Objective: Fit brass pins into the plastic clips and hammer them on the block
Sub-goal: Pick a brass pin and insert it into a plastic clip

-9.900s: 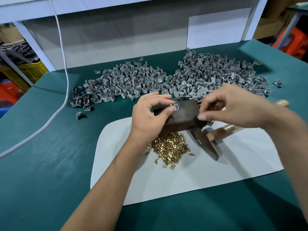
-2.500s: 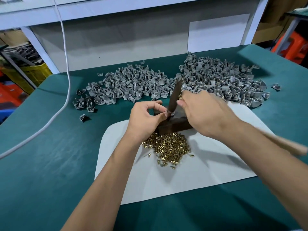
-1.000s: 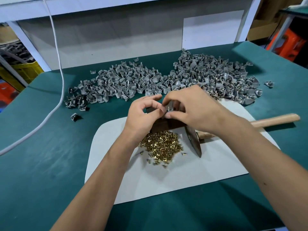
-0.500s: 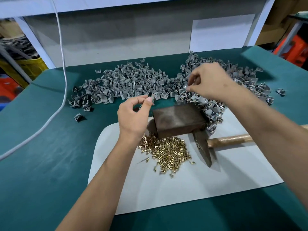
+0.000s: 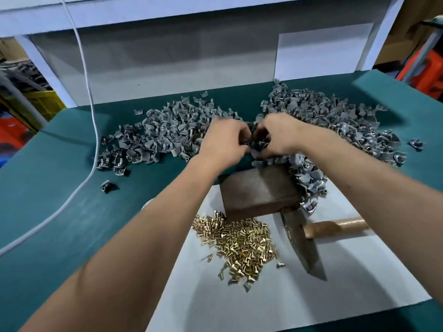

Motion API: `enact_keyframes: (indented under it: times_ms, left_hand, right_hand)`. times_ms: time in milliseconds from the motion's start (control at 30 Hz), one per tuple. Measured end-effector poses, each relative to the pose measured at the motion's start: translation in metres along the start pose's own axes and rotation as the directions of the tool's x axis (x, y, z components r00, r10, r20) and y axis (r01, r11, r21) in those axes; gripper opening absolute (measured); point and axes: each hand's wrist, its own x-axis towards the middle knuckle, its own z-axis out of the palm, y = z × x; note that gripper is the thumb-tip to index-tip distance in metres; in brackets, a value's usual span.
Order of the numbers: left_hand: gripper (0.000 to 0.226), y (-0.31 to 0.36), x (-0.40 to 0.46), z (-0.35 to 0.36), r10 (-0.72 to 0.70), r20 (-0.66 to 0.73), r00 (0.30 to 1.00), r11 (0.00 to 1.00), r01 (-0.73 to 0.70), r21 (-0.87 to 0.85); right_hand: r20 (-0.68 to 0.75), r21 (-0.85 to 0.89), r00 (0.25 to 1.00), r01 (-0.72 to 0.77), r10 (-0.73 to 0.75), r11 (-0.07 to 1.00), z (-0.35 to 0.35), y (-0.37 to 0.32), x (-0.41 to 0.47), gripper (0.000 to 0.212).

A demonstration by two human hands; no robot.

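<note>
Since half a second back I see both hands have come together beyond the block, over the near edge of the grey clips. My left hand and right hand meet fingertip to fingertip with fingers curled, and a small grey clip seems to sit between them, though blur keeps me from telling which hand actually grips it. The brass pins lie heaped on the white sheet just in front of the block. The hammer rests beside them on the bench, untouched.
</note>
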Motion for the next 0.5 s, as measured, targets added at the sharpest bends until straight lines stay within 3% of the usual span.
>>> enact_keyframes:
  times_ms: [167,500]
  left_hand:
    - [0.006,-0.002,0.017,0.011,0.008,0.082,0.997,0.997,-0.015,0.082]
    - [0.022,-0.035,-0.009,0.003,0.066,0.015,0.998,0.994,-0.067,0.081]
  right_hand:
    - [-0.033,-0.031,0.999,-0.003,0.002,1.0,0.002,0.006,-0.001,0.026]
    - [-0.041,-0.219,0.994,-0.108,0.101,0.97,-0.009,0.048,-0.01,0.016]
